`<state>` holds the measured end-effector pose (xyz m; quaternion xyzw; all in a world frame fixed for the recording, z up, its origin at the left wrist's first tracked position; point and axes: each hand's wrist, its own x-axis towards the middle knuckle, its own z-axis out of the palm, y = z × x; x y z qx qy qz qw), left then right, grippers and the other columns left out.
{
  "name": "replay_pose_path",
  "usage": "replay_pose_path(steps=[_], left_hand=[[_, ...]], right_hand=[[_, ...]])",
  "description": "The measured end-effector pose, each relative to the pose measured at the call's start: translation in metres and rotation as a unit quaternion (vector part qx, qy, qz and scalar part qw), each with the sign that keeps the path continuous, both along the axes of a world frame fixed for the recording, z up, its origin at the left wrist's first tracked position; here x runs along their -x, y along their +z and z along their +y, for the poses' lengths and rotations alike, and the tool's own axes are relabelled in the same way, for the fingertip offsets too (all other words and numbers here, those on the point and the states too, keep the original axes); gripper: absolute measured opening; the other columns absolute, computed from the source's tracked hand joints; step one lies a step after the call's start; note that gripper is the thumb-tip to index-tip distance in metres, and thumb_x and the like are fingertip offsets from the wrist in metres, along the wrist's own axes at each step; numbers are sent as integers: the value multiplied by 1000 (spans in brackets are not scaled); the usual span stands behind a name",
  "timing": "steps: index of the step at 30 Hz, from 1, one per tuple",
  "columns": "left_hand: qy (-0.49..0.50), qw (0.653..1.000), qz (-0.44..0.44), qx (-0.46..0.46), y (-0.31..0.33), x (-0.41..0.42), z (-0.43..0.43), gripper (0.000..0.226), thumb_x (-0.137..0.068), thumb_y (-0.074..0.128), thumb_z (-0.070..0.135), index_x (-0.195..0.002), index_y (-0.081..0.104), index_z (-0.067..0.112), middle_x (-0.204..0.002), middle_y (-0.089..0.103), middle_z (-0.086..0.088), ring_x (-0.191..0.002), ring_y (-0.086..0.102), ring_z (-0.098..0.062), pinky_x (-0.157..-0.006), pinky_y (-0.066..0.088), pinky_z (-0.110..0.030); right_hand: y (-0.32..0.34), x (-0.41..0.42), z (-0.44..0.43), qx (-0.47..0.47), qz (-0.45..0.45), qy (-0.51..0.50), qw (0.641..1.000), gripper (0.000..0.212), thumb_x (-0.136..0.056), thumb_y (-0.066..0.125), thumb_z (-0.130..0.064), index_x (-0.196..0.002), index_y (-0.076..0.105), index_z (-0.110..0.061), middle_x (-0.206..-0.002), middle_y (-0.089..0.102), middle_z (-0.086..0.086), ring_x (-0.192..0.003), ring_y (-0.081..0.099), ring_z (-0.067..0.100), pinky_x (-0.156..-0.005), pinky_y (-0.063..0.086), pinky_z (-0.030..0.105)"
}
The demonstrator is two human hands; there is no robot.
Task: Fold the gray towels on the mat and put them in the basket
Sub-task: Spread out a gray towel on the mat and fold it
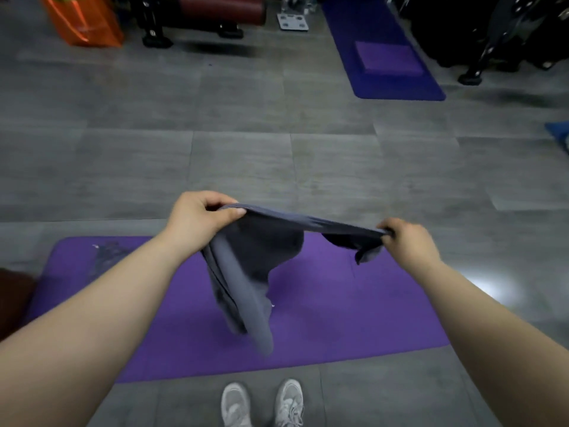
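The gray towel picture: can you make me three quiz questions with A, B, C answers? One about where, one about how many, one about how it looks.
1. Where is the gray towel?
A) flat on the floor
B) held above the purple mat
C) on a chair

2. How many hands hold it?
A) none
B) one
C) two

3. How does it look?
A) neatly folded
B) hanging loose
C) rolled tight

Answers:
1 B, it dangles over the mat.
2 C, the left hand and right hand each grip its top edge.
3 B, it droops unfolded.
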<state>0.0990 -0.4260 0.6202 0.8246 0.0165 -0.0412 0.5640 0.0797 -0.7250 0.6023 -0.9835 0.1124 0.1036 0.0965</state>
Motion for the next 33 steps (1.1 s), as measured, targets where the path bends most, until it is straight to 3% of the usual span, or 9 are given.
replay_pose_path(steps=[8,12,17,19,21,23,26,28,33], left_hand=[[11,993,112,-38,-65,42,42,27,-79,65,1,-62,60,21,-43,57,29,-47,51,17,-53,38,3],[3,983,179,-41,-101,58,54,29,-80,62,-3,-60,61,18,-39,59,20,-42,54,9,-41,40,-3],[-26,976,195,-99,-191,40,51,27,-79,64,-1,-61,61,19,-41,57,28,-47,53,14,-50,39,1],[-29,973,187,-133,-236,22,46,15,-79,64,2,-74,66,15,-42,56,32,-50,52,19,-53,38,4],[-7,975,145,-169,-288,-2,40,13,-80,65,6,-91,68,10,-59,68,22,-52,49,25,-57,33,6],[33,972,91,-213,-343,-32,30,22,-82,64,12,-101,68,1,-96,72,-9,-67,53,21,-61,33,5],[94,960,40,-261,-421,-79,7,32,-86,59,16,-111,62,-3,-116,63,-22,-108,58,-23,-79,41,-23],[105,949,28,-296,-472,-104,-4,37,-87,58,16,-120,56,0,-124,57,-23,-116,52,-32,-91,39,-32],[-139,826,26,-546,-610,-96,-29,73,-85,57,27,-145,18,15,-155,10,-13,-141,17,-29,-114,10,-40]], right_hand=[[-62,43,-7,-29,24,-80,996,25,-82,47,3,-99,65,4,-106,63,27,-98,58,42,-78,44,41],[-97,61,-7,-64,55,-62,994,27,-83,50,2,-104,66,0,-110,66,21,-99,60,38,-81,44,36],[-183,37,-18,-92,122,-50,987,27,-84,47,4,-103,65,2,-106,66,23,-101,59,38,-82,43,35],[-230,15,-19,-104,126,-49,985,26,-84,43,6,-98,65,2,-101,65,25,-98,59,37,-79,43,35],[-286,-9,-20,-115,119,-48,985,27,-85,40,7,-94,64,-1,-98,63,23,-94,57,34,-77,40,33],[-346,-34,-21,-126,101,-46,986,28,-84,39,8,-97,63,3,-104,64,23,-100,57,34,-80,42,32],[-431,-72,-25,-132,53,-60,988,30,-84,39,8,-105,62,5,-114,62,24,-109,55,34,-87,41,31],[-482,-96,-35,-132,11,-66,989,35,-85,42,5,-116,57,1,-124,58,19,-117,51,32,-95,38,32],[-600,-94,-62,-112,69,-20,991,65,-83,62,-14,-140,32,-9,-143,40,14,-133,36,30,-109,31,38]])
